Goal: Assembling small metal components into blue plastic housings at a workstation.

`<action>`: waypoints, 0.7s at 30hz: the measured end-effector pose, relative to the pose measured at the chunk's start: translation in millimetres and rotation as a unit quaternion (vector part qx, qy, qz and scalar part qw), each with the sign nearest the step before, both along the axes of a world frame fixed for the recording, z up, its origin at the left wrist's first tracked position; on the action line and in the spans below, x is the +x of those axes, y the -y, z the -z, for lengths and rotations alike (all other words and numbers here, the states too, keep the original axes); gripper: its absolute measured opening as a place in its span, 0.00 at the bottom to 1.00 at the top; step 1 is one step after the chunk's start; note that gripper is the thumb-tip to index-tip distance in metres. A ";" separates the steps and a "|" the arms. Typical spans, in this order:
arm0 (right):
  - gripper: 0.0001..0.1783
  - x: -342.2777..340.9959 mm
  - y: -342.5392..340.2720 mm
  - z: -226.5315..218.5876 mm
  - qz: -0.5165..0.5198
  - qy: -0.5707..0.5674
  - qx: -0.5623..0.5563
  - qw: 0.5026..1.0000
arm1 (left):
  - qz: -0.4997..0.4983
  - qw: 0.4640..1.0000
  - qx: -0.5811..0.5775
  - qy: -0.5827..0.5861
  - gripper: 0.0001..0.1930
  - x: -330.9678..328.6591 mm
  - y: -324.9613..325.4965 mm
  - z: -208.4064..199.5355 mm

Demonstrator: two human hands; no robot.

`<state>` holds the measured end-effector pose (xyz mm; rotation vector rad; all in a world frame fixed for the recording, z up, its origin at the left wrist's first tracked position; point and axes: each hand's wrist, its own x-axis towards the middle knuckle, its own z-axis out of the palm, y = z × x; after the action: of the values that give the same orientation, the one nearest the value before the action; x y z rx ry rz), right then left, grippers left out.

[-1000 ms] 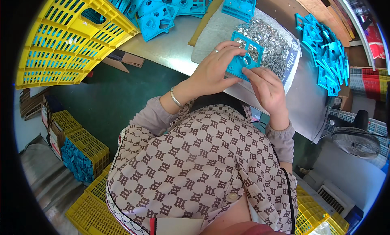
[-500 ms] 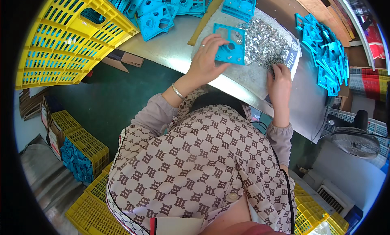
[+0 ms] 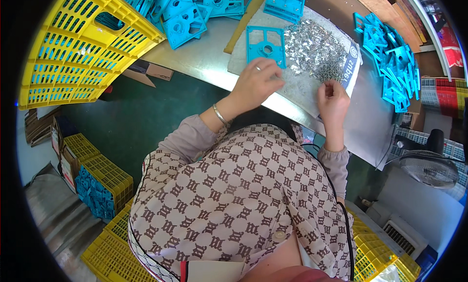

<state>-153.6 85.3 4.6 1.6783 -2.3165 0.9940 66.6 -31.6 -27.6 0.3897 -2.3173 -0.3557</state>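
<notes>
A blue square plastic frame [image 3: 265, 27] with a round hole lies on a whitish sack sheet [image 3: 297, 91] on the metal table. My left hand [image 3: 257, 84], ring and bracelet on it, is just below the frame's near edge; its fingers are curled in, and whatever they hold is too small to make out. To the frame's right spreads a heap of tiny metal pieces [image 3: 317, 48], shiny clips mixed with darker screw-like bits. At the heap's near edge, my right hand [image 3: 333, 106] has thumb and forefinger pinched together. What sits in that pinch is hidden.
Stacked blue frames [image 3: 285, 4] stand behind the heap, with more frames [image 3: 183, 24] piled at the far left. A yellow crate [image 3: 73, 63] leans at the left. Blue parts [image 3: 390, 63] lie along the right side. A fan [image 3: 429, 169] stands at the lower right.
My left hand has let go of the blue frame and drawn back toward me, its fingers curling. The frame now lies slightly farther left. My right hand has moved slightly nearer me, pinching.
</notes>
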 end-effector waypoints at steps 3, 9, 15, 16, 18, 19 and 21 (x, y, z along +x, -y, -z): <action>0.02 6.5 -2.2 1.6 -0.007 0.032 -0.042 0.999 | -0.009 1.000 -0.002 0.013 0.05 -9.2 -11.1 4.6; 0.04 17.1 -6.4 -2.3 -0.034 0.130 -0.047 0.990 | -0.021 0.996 0.016 0.084 0.03 -18.6 -16.6 2.6; 0.05 20.5 -4.1 4.7 -0.113 0.220 -0.074 0.966 | -0.036 0.997 -0.012 0.062 0.05 -23.8 -21.4 -6.7; 0.05 21.3 -4.4 5.5 -0.114 0.240 -0.073 0.961 | -0.036 0.997 -0.013 0.062 0.05 -23.6 -21.2 -7.2; 0.05 22.0 -4.9 6.2 -0.117 0.259 -0.072 0.956 | -0.008 0.994 -0.034 0.099 0.06 -23.4 -19.8 -7.7; 0.05 21.9 -5.2 6.2 -0.116 0.266 -0.070 0.954 | -0.008 0.995 -0.034 0.098 0.06 -23.3 -19.1 -8.0; 0.05 21.6 -5.5 7.1 -0.115 0.273 -0.068 0.953 | -0.003 0.994 -0.045 0.101 0.06 -22.8 -18.0 -8.9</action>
<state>-132.0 90.7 -2.5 1.8222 -2.2964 1.8231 43.8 -13.6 -18.7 0.4039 -2.5183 -0.2154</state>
